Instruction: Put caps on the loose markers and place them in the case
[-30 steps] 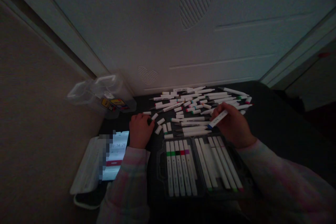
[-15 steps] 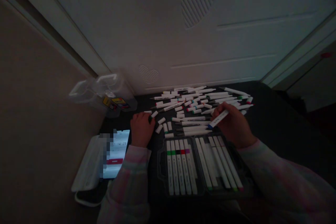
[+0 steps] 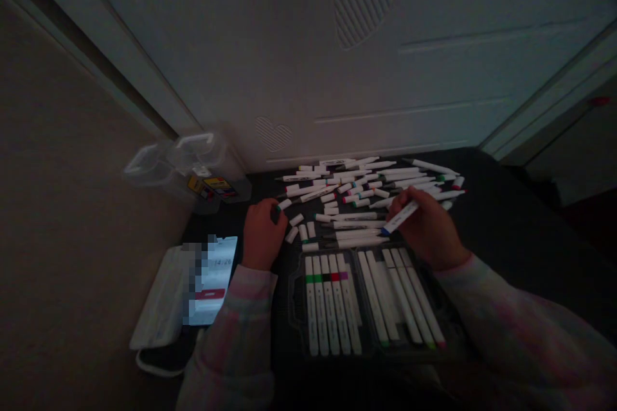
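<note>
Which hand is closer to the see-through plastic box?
Left. The left hand lies just right of the plastic box; the right hand holds a marker farther right.

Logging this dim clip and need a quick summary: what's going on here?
A person sits over a dark surface strewn with loose markers and caps. Their right hand holds a white marker with a blue end just above a tray where two rows of markers lie side by side. Their left hand has its fingertips at a short green-tipped cap; whether it is gripped is unclear. A lit screen and a clear box sit to the left.
</note>
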`<state>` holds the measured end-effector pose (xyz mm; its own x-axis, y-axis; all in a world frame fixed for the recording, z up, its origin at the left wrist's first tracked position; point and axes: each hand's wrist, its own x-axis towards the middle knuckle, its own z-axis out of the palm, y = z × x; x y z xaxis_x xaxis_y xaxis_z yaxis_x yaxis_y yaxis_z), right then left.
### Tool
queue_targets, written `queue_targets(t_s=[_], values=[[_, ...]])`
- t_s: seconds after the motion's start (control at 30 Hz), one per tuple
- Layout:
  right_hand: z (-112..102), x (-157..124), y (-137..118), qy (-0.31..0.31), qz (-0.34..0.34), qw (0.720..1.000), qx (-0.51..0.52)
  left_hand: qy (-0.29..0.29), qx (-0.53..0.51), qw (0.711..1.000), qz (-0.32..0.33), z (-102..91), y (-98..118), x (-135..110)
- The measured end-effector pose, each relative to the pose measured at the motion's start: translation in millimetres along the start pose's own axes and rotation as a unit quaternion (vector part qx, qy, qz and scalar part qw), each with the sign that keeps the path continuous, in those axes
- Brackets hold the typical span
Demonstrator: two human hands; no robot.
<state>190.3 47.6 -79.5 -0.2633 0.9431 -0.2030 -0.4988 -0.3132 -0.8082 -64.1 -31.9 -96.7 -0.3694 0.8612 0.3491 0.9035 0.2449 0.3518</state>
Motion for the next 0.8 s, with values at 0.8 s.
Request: queue_targets(t_s=[0.8], values=[[2.4, -1.0, -0.6, 0.002, 0.01, 1.0, -0.009, 0.004, 0.015, 0.998, 0.058, 1.7, 2.0, -0.5]])
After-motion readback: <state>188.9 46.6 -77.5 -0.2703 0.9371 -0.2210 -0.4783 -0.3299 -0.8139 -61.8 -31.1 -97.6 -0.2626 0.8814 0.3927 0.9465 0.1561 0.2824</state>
